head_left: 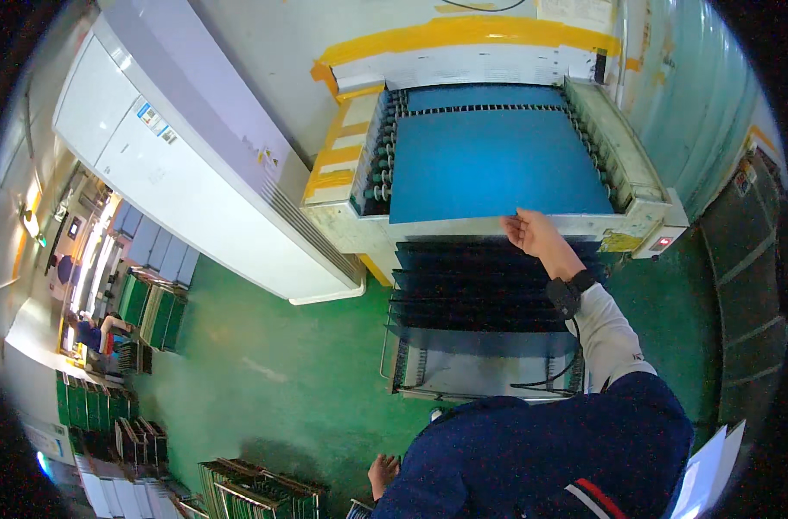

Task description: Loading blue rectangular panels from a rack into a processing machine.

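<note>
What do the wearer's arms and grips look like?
The right grip is bare, with a black device and black cable at the wrist. A pale sleeve with a dark marking covers the forearm, meeting a navy garment with red and white stripes. The left grip is bare; little of that arm shows.

The sheet is of plain blue colour. The floor is green, the tape yellow, the cabinet white. The shirt is dark blue with red and white stripes.
</note>
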The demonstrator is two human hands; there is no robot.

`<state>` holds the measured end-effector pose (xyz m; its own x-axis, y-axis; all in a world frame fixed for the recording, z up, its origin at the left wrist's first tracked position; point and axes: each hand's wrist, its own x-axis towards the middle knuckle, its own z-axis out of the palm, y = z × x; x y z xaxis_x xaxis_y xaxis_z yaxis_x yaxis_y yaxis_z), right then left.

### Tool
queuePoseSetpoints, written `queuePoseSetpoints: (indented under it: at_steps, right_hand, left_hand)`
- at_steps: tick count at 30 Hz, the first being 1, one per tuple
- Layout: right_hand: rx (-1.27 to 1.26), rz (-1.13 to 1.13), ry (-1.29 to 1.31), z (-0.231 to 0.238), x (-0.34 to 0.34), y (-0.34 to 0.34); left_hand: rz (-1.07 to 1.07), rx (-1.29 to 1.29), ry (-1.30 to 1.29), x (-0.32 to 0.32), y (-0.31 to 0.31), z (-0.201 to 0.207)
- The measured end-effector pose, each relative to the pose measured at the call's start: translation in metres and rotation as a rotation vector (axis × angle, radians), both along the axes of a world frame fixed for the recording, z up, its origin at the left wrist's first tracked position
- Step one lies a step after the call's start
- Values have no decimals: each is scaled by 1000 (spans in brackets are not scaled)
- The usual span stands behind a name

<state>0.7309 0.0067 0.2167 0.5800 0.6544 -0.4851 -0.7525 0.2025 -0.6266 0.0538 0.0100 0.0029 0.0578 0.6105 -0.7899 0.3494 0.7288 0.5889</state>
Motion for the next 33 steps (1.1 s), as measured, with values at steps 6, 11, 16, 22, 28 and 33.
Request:
queuePoseSetpoints:
  at_steps: [6,11,16,22,28,33]
  right_hand:
    - [-55,43,-15,-4,-7,-3]
    - [-67,136,-55,-1,-4,-3]
    - [-77,143,-99,13,-23,-1]
    - [-292,588,-507,38,-91,-12]
    - [-329,827,-1240,20,-158,-29]
    - [-405,720,-1620,21,-188,-43]
  left_hand:
    - [-230,108,26,-5,-5,-3]
    - [-844,349,316,6,-4,17]
    - [-374,315,2,-11,-4,-22]
    - [482,-210,-357,5,-2,-7]
    - [-888,738,278,-20,-5,-31]
    - [485,-172,-323,4,6,-17]
